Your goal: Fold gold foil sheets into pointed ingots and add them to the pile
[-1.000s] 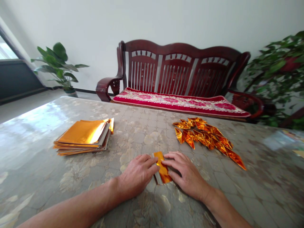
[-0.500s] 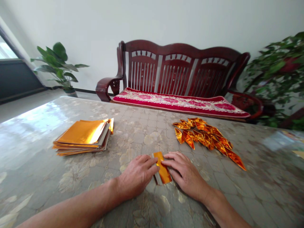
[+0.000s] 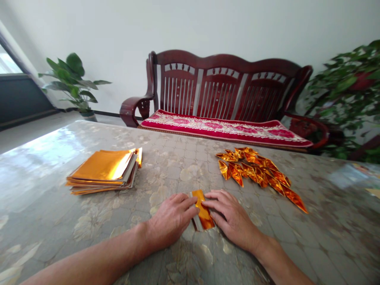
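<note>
A folded strip of gold foil paper [image 3: 203,213] lies on the table between my hands. My left hand [image 3: 170,219] presses on its left edge with fingers laid flat and together. My right hand [image 3: 234,217] presses its right edge, fingertips meeting the left hand's over the strip. Part of the strip is hidden under the fingers. A stack of flat gold foil sheets [image 3: 103,170] sits to the far left. A pile of several folded gold foil pieces [image 3: 258,172] lies beyond my right hand.
The table [image 3: 178,158] has a glossy floral-patterned cover. Behind it stands a dark red wooden bench [image 3: 219,87] with a red cushion. A potted plant [image 3: 73,83] stands at the back left, and leafy greenery [image 3: 350,95] at the right.
</note>
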The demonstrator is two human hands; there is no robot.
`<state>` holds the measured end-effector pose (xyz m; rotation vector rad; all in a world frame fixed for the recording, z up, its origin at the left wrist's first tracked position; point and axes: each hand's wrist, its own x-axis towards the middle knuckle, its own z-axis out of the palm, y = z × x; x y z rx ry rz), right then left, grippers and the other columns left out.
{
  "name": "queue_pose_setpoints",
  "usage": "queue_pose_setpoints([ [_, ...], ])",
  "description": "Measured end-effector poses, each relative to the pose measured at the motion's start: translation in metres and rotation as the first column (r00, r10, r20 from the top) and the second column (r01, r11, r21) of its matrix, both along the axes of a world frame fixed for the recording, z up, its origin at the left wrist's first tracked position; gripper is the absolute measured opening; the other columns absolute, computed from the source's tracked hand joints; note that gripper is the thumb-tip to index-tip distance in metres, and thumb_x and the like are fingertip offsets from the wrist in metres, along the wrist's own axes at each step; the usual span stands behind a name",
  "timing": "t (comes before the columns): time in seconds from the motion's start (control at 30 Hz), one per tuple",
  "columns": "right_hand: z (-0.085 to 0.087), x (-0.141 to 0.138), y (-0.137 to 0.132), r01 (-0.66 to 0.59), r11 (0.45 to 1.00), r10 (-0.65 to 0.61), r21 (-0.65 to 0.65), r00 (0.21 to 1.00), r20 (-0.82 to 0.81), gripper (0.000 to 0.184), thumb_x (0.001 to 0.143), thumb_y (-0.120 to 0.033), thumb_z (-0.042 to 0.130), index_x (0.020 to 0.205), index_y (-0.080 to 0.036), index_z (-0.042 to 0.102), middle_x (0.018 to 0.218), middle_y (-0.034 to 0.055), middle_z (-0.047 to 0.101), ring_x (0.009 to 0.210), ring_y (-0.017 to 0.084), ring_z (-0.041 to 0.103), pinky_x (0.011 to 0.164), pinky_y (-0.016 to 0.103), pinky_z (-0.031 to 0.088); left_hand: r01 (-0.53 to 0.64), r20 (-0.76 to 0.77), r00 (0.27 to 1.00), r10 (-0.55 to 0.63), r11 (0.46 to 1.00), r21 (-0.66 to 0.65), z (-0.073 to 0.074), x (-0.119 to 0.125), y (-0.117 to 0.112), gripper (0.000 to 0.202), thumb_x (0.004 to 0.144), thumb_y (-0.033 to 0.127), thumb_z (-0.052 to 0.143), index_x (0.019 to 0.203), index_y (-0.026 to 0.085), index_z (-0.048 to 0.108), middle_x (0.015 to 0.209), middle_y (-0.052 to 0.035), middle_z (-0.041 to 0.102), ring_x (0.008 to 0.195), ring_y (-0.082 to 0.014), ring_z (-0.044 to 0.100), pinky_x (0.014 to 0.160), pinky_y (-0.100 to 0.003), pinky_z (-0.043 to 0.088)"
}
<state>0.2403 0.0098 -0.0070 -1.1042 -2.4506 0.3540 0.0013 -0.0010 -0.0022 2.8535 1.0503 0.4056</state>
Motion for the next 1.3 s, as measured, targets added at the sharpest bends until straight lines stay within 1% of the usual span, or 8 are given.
queue_pose_setpoints([
  [0.13, -0.0002, -0.0004, 0.0002, 0.005, 1.0, -0.005, 0.008, 1.0, 0.002, 0.035, 0.09, -0.014, 0.056, 0.119, -0.028, 0.067, 0.126, 0.006, 0.063, 0.12, 0.024, 0.053, 0.104, 0.048, 0.042, 0.006, 0.014, 1.0, -0.006, 1.0, -0.002, 0.0, -0.0004, 0.0007, 0.024, 0.095, 0.012, 0.047, 0.114, 0.02, 0.06, 0.126, -0.0064, 0.062, 0.104, -0.0228, 0.056, 0.091, -0.039, 0.05],
  [0.3, -0.0008, -0.0009, -0.0001, 0.014, 1.0, -0.014, 0.006, 1.0, 0.0, 0.032, 0.092, -0.015, 0.055, 0.12, -0.028, 0.066, 0.126, 0.0056, 0.062, 0.121, 0.023, 0.052, 0.105, 0.047, 0.042, 0.002, 0.03, 1.0, -0.001, 1.0, -0.021, -0.0014, -0.0004, 0.0015, 0.027, 0.094, 0.01, 0.047, 0.114, 0.02, 0.061, 0.127, -0.0056, 0.062, 0.103, -0.0227, 0.056, 0.092, -0.039, 0.049],
  [0.57, 0.001, -0.0021, -0.0005, 0.009, 1.0, -0.009, 0.023, 1.0, 0.001, 0.031, 0.094, -0.017, 0.053, 0.119, -0.028, 0.066, 0.125, 0.0067, 0.063, 0.119, 0.024, 0.054, 0.103, 0.048, 0.043, 0.011, 0.06, 0.998, -0.009, 1.0, -0.028, -0.001, -0.001, 0.0024, 0.028, 0.095, 0.011, 0.046, 0.116, 0.021, 0.062, 0.124, -0.0069, 0.064, 0.103, -0.0215, 0.058, 0.093, -0.038, 0.05],
  [0.67, 0.0011, -0.0018, -0.0007, 0.003, 1.0, -0.003, 0.025, 1.0, 0.001, 0.031, 0.094, -0.017, 0.053, 0.12, -0.028, 0.066, 0.125, 0.007, 0.063, 0.119, 0.024, 0.054, 0.102, 0.048, 0.043, 0.012, 0.06, 0.998, -0.01, 0.999, -0.033, -0.0006, -0.0014, 0.0026, 0.029, 0.095, 0.011, 0.046, 0.116, 0.021, 0.062, 0.125, -0.0064, 0.063, 0.103, -0.0218, 0.057, 0.092, -0.039, 0.05],
  [1.03, 0.0022, -0.0023, -0.002, 0.005, 1.0, -0.005, 0.004, 0.999, 0.043, 0.033, 0.094, -0.016, 0.053, 0.124, -0.028, 0.063, 0.127, 0.0057, 0.061, 0.12, 0.023, 0.051, 0.105, 0.046, 0.042, 0.008, 0.042, 0.999, -0.006, 0.999, -0.054, -0.0001, -0.0005, 0.0016, 0.027, 0.094, 0.01, 0.048, 0.115, 0.021, 0.061, 0.129, -0.0043, 0.062, 0.105, -0.0228, 0.057, 0.094, -0.04, 0.049],
  [1.13, 0.0027, -0.0025, -0.0024, 0.009, 1.0, -0.01, 0.009, 0.999, 0.047, 0.033, 0.095, -0.016, 0.052, 0.124, -0.027, 0.063, 0.127, 0.0057, 0.06, 0.12, 0.023, 0.05, 0.105, 0.046, 0.041, 0.005, 0.052, 0.999, -0.002, 0.999, -0.053, 0.0, -0.0004, 0.0031, 0.029, 0.093, 0.008, 0.048, 0.115, 0.021, 0.062, 0.13, -0.0042, 0.062, 0.106, -0.0229, 0.057, 0.095, -0.039, 0.049],
  [1.3, 0.005, -0.0026, -0.003, -0.022, 1.0, 0.02, 0.022, 0.997, 0.069, 0.036, 0.093, -0.015, 0.053, 0.127, -0.027, 0.062, 0.128, 0.0063, 0.059, 0.122, 0.024, 0.048, 0.108, 0.047, 0.038, 0.012, 0.087, 0.996, -0.007, 0.998, -0.055, 0.002, -0.0017, 0.0081, 0.031, 0.091, 0.006, 0.048, 0.115, 0.019, 0.063, 0.126, -0.0053, 0.064, 0.111, -0.0226, 0.057, 0.099, -0.038, 0.048],
])
